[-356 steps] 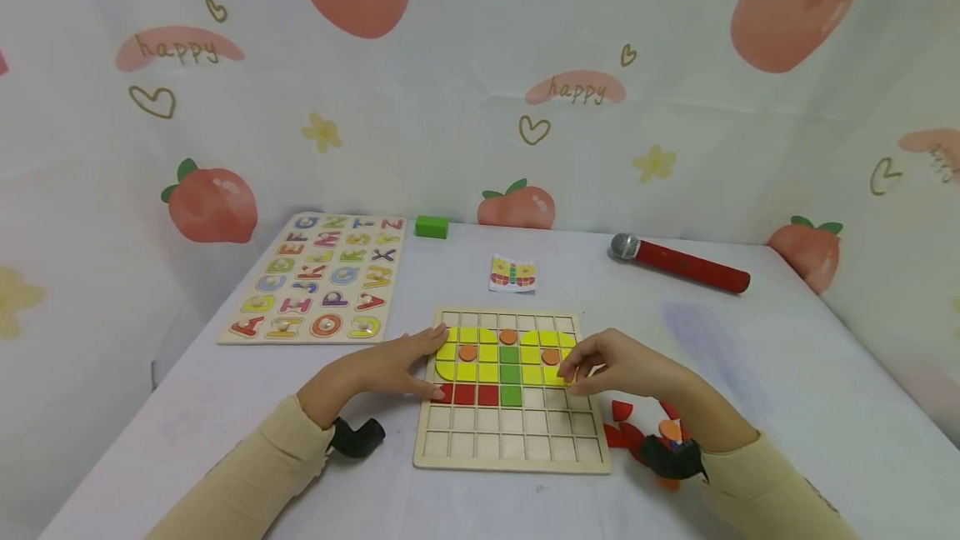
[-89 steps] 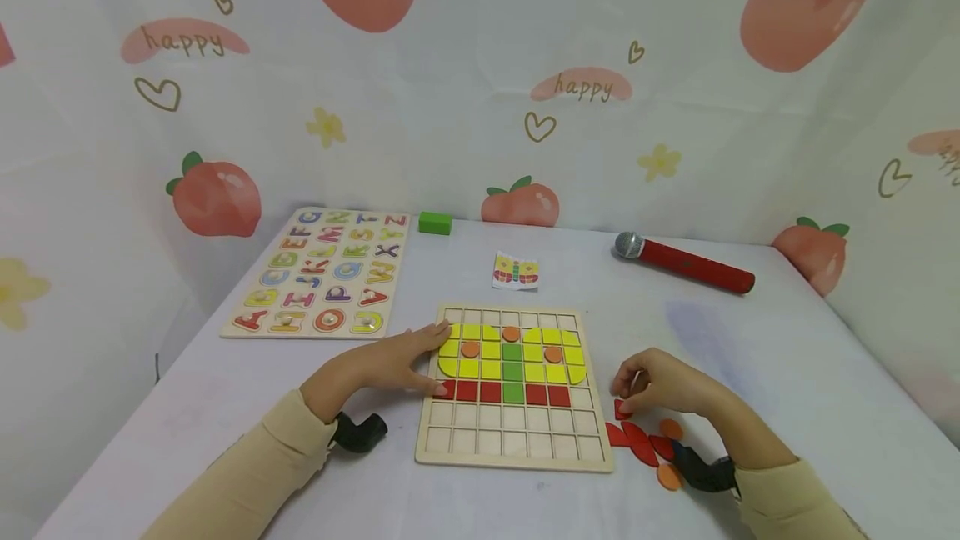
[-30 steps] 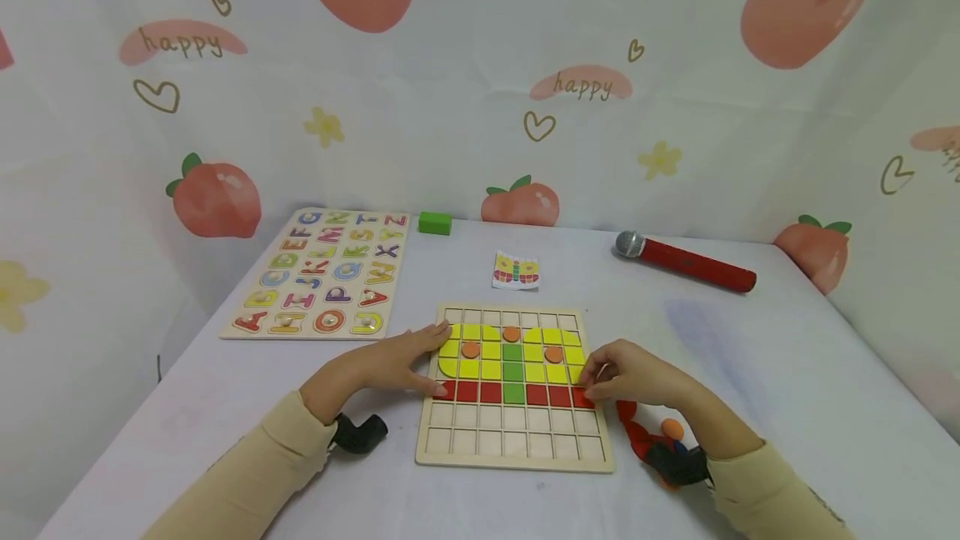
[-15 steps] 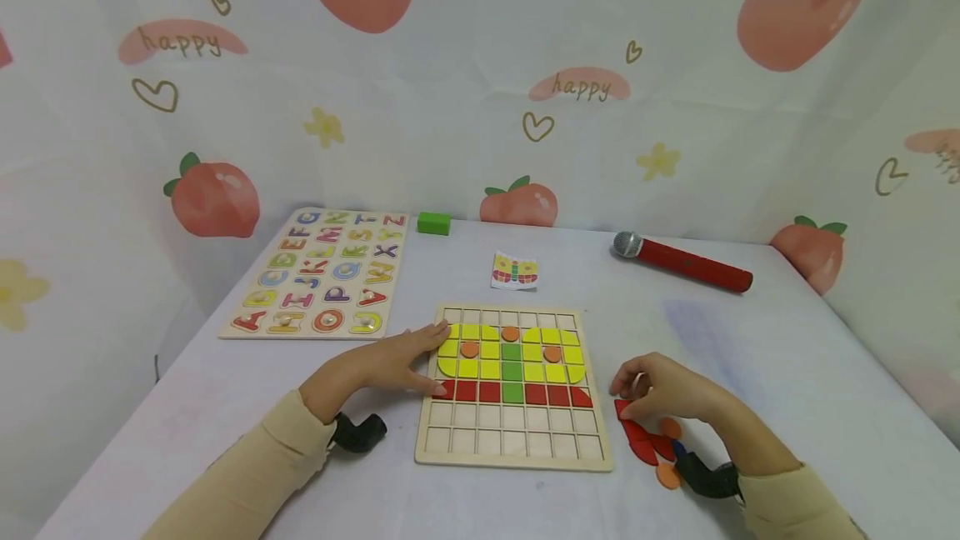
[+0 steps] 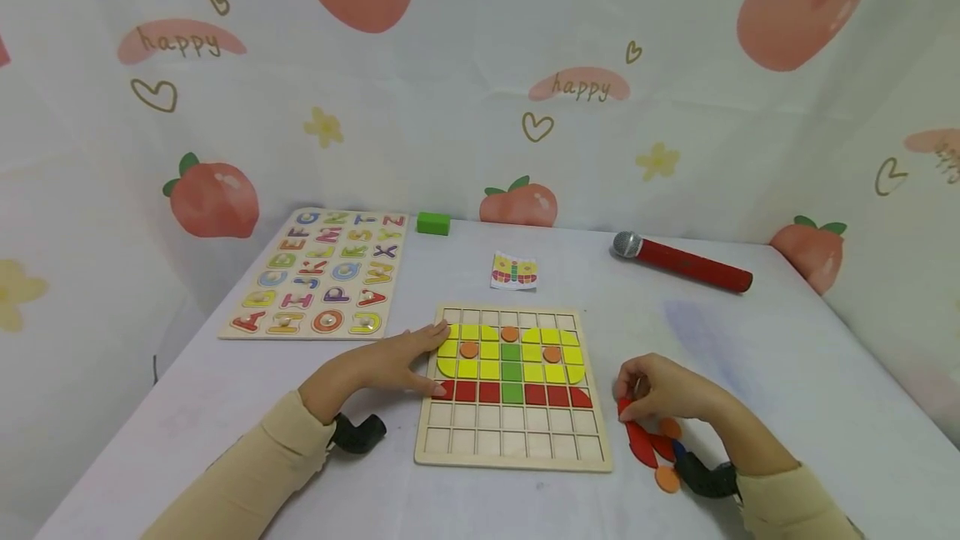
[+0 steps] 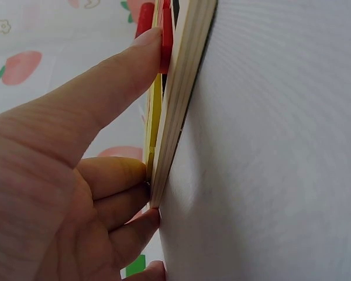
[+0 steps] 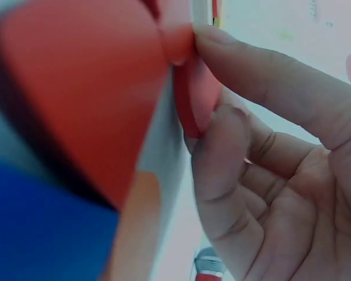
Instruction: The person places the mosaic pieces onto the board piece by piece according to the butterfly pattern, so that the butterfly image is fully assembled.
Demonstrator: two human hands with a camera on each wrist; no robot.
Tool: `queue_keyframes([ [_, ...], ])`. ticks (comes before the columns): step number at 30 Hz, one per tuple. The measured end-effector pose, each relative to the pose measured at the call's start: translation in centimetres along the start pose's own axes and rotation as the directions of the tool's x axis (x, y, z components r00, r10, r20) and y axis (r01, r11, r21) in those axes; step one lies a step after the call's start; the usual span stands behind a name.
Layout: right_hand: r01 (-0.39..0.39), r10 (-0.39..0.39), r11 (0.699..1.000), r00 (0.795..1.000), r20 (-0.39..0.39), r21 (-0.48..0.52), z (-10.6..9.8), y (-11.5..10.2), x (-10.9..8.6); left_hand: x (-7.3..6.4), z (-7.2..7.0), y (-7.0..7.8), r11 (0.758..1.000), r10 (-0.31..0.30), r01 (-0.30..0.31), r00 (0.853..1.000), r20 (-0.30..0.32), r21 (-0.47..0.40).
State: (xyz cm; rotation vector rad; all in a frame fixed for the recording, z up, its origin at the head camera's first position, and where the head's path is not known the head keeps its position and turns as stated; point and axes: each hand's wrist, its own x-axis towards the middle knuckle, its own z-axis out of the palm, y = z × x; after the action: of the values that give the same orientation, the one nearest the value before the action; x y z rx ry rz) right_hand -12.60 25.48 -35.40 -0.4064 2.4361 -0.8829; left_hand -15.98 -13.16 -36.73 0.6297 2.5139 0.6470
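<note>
A wooden grid board (image 5: 513, 463) lies before me, bearing a pattern of yellow, green, orange and red tiles. Along its left edge rests my left hand (image 5: 393, 361), fingers extended, thumb by the leftmost red tile (image 5: 447, 391). In the left wrist view, the thumb (image 6: 114, 88) touches that red tile and other fingertips touch the board's side. Right of the board, my right hand (image 5: 663, 390) pinches a red tile (image 7: 199, 96) between thumb and index finger, just over the loose pieces. Part of this tile is hidden by the fingers.
Loose red pieces (image 5: 640, 446) and orange discs (image 5: 667, 479) lie under the right wrist, with a blue piece (image 7: 47, 228) among them. Farther back are an alphabet board (image 5: 315, 273), a green block (image 5: 433, 224), a butterfly pattern card (image 5: 514, 271) and a red microphone (image 5: 682, 263).
Red tiles have been added right of the green column, the last at the row's right end. My right hand has returned to the loose pieces and taken another red tile. The left hand stays put.
</note>
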Motion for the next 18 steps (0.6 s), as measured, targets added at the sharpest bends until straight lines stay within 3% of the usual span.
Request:
queue_keyframes([
  [8,0.077,-0.079,0.995,0.996,0.033,0.057,-0.7,-1.5,0.2,0.0,0.0,-0.1,1.0,-0.007,0.007,1.0,0.002,0.009],
  [18,0.098,-0.102,0.994,0.988,0.118,0.04,1.3,-3.6,2.1,0.1,0.1,-0.3,1.0,0.002,-0.002,1.0,0.001,0.026],
])
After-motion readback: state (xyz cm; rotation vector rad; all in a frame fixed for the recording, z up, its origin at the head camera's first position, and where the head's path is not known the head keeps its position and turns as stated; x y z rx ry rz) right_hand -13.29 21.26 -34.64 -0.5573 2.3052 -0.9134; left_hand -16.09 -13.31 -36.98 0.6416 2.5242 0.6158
